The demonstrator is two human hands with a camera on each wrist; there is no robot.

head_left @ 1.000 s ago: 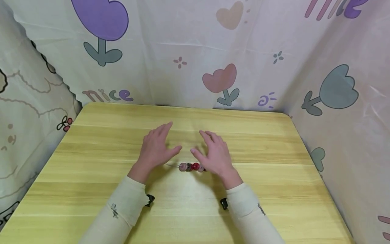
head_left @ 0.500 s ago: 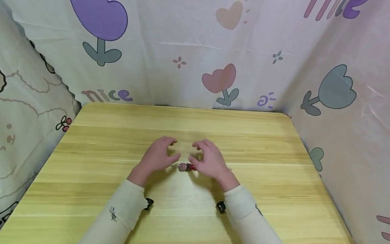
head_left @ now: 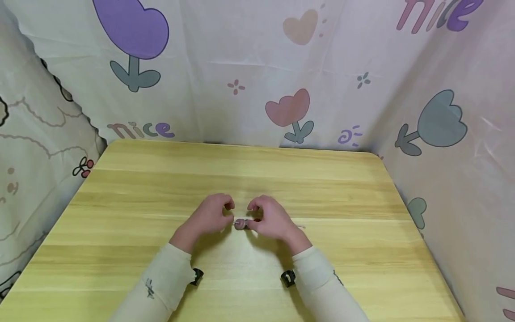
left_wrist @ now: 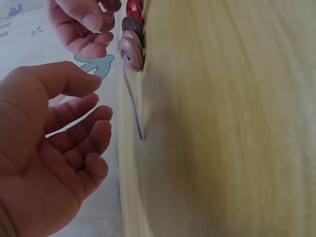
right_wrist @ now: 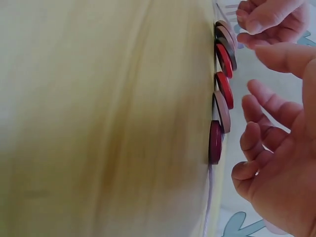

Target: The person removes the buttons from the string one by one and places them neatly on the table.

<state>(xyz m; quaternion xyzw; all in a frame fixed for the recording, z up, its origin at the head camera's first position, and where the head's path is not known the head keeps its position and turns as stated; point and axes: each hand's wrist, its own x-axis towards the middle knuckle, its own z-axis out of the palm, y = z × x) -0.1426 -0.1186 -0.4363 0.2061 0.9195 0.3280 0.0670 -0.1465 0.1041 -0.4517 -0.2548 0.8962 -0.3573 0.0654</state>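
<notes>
Several flat round beads (right_wrist: 215,142) in pink, dark grey, red and dark red lie on the wooden table, threaded on a pale lilac cord (left_wrist: 132,101). My left hand (head_left: 209,214) hovers by the cord's left end, with loosely bent fingers and nothing between them. Over the row's right part is my right hand (head_left: 273,218), its fingers also loosely bent; it hides most of the beads in the head view. In the right wrist view, a gap shows between that hand's fingertips and the beads. The pink bead (head_left: 240,224) at the left end shows between both hands.
The wooden table (head_left: 346,197) has a back edge against a white cloth (head_left: 201,103) printed with tulips and hearts. More printed cloth hangs at the left and right sides. Black wrist straps (head_left: 288,278) sit at the sleeve cuffs.
Both hands have come down and closer together over the beads, and their fingers have bent from a spread pose. The beads lie in about the same place.
</notes>
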